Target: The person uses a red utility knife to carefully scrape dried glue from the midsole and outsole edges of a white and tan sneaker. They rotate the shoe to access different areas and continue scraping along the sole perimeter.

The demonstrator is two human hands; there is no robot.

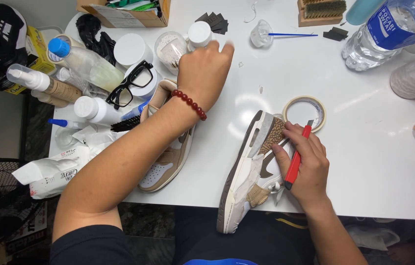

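Right hand (303, 164) pinned the taped sneaker (251, 172) at the table (364, 147) edge, grip closed on a red utility knife (296, 162). Left hand (205, 71) hovered, fingers loose, over a white-capped bottle (199, 34). Sneaker likely light and flexible; best held by the stiff midsole.

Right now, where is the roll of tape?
In the head view, the roll of tape lies flat on the white table, right of centre, just beyond the right hand with the red knife, beside the sneaker's heel.
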